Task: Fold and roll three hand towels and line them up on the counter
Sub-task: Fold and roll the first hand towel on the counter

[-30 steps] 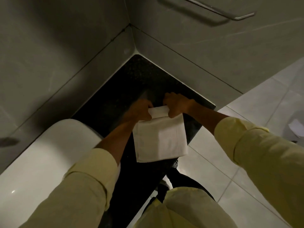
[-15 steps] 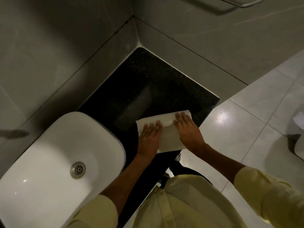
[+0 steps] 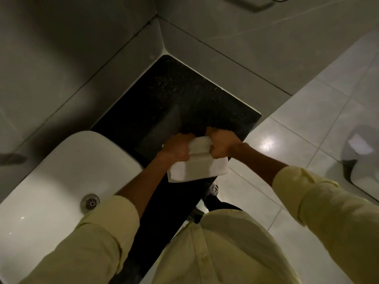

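Observation:
One white hand towel lies folded on the black counter, near its front right edge. My left hand and my right hand both grip the towel's far end, which curls up into a short roll between them. The flat near part of the towel reaches the counter's front edge. No other towel is in view.
A white sink with a metal drain sits left of the towel. Grey tiled walls meet at the corner behind the counter. Pale floor tiles lie to the right, with a white bin at the far right.
Half a second ago both hands pressed flat on the towel. Now their fingers have closed on its far end and curled it up toward me.

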A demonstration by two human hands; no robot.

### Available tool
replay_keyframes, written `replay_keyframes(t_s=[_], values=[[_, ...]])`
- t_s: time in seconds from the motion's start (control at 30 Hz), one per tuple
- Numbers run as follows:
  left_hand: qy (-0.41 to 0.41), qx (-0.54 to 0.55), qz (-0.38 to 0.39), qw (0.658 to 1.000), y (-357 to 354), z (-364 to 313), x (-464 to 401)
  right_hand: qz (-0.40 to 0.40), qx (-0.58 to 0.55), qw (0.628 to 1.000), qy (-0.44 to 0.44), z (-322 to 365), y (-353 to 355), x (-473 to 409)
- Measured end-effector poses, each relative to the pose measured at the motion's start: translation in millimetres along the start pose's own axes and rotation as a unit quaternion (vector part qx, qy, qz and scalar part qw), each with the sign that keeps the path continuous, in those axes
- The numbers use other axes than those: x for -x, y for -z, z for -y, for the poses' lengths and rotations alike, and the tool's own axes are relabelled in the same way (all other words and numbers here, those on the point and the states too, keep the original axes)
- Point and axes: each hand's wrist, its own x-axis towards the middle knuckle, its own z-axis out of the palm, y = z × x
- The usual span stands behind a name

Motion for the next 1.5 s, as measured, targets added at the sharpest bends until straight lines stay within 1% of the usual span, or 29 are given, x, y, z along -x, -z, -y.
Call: replay_keyframes(t_s=[0.03, 0.1, 0.17, 0.23, 0.3, 0.37, 0.4, 0.47, 0.5, 0.53, 0.57, 0.63, 0.67, 0.73, 0.77, 0.8, 0.87, 0.93, 1.0, 1.07, 1.13, 1.23, 1.3, 1.33, 1.4, 1.43, 1.5], values=[[-0.01, -0.038, -0.04, 0.998, -16.6, 2.3, 3.2, -0.032, 0.001, 0.999, -0.004, 1.2, -11.9, 7.5], [-0.02, -0.148, -0.114, 0.982, -51.2, 3.3, 16.7, -0.113, 0.043, 0.993, 0.005, 3.8, -42.1, 24.8], [-0.042, -0.195, -0.178, 0.964, -85.8, 0.4, 33.2, -0.166, 0.099, 0.981, 0.022, 3.0, -73.1, 46.0], [-0.059, -0.199, -0.204, 0.957, -114.0, -0.3, 51.5, -0.183, 0.111, 0.976, 0.038, -0.2, -99.0, 67.7], [-0.061, -0.187, -0.212, 0.957, -138.4, -0.1, 68.2, -0.206, 0.103, 0.971, 0.072, -4.0, -119.2, 88.9], [-0.078, -0.203, -0.216, 0.952, -152.0, -0.6, 82.6, -0.244, 0.08, 0.961, 0.106, -7.3, -126.1, 103.4], [-0.091, -0.203, -0.226, 0.948, -152.4, -2.8, 87.4, -0.257, 0.056, 0.959, 0.105, -7.9, -122.5, 105.2], [-0.11, -0.152, -0.277, 0.942, -138.4, -8.6, 87.0, -0.243, -0.011, 0.968, 0.063, -4.6, -100.3, 99.3], [-0.099, -0.118, -0.302, 0.941, -123.8, -12.6, 83.0, -0.214, -0.041, 0.975, 0.035, -3.0, -84.6, 92.5], [-0.074, -0.079, -0.306, 0.946, -103.0, -16.6, 78.0, -0.172, -0.056, 0.983, 0.012, -3.2, -69.8, 83.2], [-0.045, -0.034, -0.277, 0.959, -82.9, -15.2, 68.2, -0.131, -0.043, 0.991, 0.0, -4.8, -56.9, 72.8], [-0.001, 0.057, -0.159, 0.986, -44.8, -8.9, 48.2, -0.061, 0.003, 0.998, 0.011, -10.4, -40.5, 52.1], [0.004, 0.075, -0.094, 0.993, -30.1, -4.6, 38.3, -0.022, -0.009, 1.0, 0.016, -13.7, -37.2, 44.5], [0.015, 0.074, 0.034, 0.997, -11.6, 1.0, 24.9, 0.056, -0.078, 0.995, 0.013, -18.9, -35.5, 36.1], [0.017, 0.068, 0.087, 0.994, -8.0, 2.8, 19.9, 0.078, -0.095, 0.992, 0.013, -20.8, -36.0, 35.6], [0.018, 0.059, 0.125, 0.99, -7.4, 3.4, 16.3, 0.081, -0.099, 0.992, 0.023, -22.1, -37.1, 36.7], [0.011, 0.028, 0.162, 0.986, -16.3, 2.4, 16.5, 0.054, -0.083, 0.993, 0.061, -25.1, -42.7, 41.4], [-0.014, -0.013, 0.155, 0.988, -32.6, 3.0, 18.1, 0.019, -0.053, 0.993, 0.104, -27.0, -52.1, 48.4], [-0.054, -0.064, 0.119, 0.989, -47.7, 2.9, 22.7, -0.015, -0.03, 0.991, 0.131, -29.7, -60.9, 55.2], [-0.071, -0.058, 0.09, 0.992, -50.8, 7.2, 25.1, -0.033, -0.019, 0.988, 0.149, -31.3, -63.3, 55.3], [-0.088, -0.068, 0.06, 0.992, -41.6, 11.7, 23.7, -0.049, -0.036, 0.986, 0.156, -31.6, -62.5, 51.1], [-0.112, -0.133, -0.014, 0.985, -19.8, 21.8, 12.1, -0.067, -0.11, 0.984, 0.125, -25.1, -66.4, 37.7], [-0.119, -0.153, -0.046, 0.98, -4.3, 38.0, -1.2, -0.078, -0.124, 0.984, 0.104, -15.0, -67.5, 22.7], [-0.134, -0.158, -0.065, 0.976, 3.4, 48.1, -6.2, -0.086, -0.121, 0.982, 0.12, -8.5, -67.5, 14.3], [-0.173, -0.175, -0.113, 0.963, 18.9, 70.2, -14.5, -0.101, -0.101, 0.97, 0.196, 5.8, -65.2, -1.4], [-0.182, -0.184, -0.122, 0.958, 28.0, 81.6, -17.5, -0.105, -0.089, 0.963, 0.233, 12.4, -63.9, -9.7], [-0.191, -0.196, -0.125, 0.954, 42.8, 102.1, -23.0, -0.111, -0.08, 0.954, 0.268, 23.1, -63.3, -26.0]])
